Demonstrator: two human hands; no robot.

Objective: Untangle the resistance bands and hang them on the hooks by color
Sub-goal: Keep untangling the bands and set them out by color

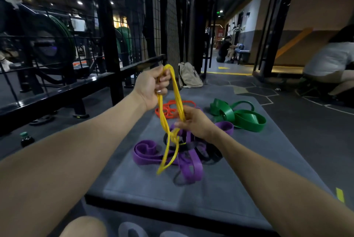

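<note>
Yellow bands (173,102) hang tangled between the left hand (151,87), fingers curled around them, and the right hand (193,121), pinching lower strands.

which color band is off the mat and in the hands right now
The yellow band: the left hand grips its top and the right hand pinches it lower down. The red, green and purple bands lie on the mat.

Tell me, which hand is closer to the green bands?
The right hand. It pinches the yellow bands low down, just left of the green bands on the mat. The left hand grips the yellow bands higher up and farther left.
</note>
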